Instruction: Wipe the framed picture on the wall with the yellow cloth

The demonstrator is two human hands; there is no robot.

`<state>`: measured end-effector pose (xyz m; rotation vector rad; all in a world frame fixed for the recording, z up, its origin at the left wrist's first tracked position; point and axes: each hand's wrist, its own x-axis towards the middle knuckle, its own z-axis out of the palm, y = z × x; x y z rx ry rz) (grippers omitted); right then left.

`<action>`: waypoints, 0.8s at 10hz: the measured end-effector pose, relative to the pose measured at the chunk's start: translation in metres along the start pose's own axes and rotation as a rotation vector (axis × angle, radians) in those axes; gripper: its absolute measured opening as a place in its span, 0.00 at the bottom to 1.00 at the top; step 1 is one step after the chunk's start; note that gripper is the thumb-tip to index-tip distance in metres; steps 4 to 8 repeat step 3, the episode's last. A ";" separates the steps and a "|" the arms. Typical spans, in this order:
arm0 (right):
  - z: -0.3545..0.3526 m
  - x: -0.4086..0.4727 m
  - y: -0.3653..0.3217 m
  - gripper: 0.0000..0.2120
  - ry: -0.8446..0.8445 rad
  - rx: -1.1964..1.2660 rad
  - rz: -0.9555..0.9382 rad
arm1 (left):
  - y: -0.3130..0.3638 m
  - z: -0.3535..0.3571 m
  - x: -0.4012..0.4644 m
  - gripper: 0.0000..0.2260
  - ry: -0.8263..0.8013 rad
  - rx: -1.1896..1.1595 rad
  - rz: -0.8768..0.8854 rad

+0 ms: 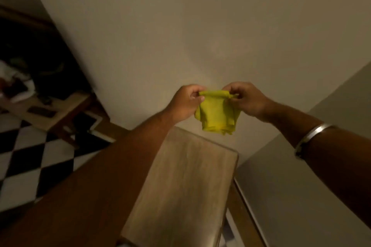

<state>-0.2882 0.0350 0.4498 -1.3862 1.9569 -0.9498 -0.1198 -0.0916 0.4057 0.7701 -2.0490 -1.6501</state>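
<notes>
A yellow cloth [217,113], folded into a small bundle, hangs in front of a plain beige wall. My left hand [185,102] pinches its upper left corner and my right hand [246,99] pinches its upper right corner, so the cloth is stretched between them. A metal bangle [313,137] sits on my right forearm. No framed picture is in view.
A light wooden table top [186,186] stands below my hands, against the wall. To the left lies a black-and-white checkered floor [30,156] and a low wooden table [52,110] with dark flat items on it. A wall corner [305,110] rises at the right.
</notes>
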 end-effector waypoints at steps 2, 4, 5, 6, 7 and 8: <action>0.203 -0.062 0.230 0.04 -0.179 0.097 0.417 | -0.267 0.093 -0.088 0.17 0.026 -0.090 -0.494; 0.264 -0.090 0.297 0.08 -0.278 0.020 0.607 | -0.338 0.124 -0.122 0.20 -0.030 -0.095 -0.638; 0.264 -0.090 0.297 0.08 -0.278 0.020 0.607 | -0.338 0.124 -0.122 0.20 -0.030 -0.095 -0.638; 0.264 -0.090 0.297 0.08 -0.278 0.020 0.607 | -0.338 0.124 -0.122 0.20 -0.030 -0.095 -0.638; 0.264 -0.090 0.297 0.08 -0.278 0.020 0.607 | -0.338 0.124 -0.122 0.20 -0.030 -0.095 -0.638; 0.264 -0.090 0.297 0.08 -0.278 0.020 0.607 | -0.338 0.124 -0.122 0.20 -0.030 -0.095 -0.638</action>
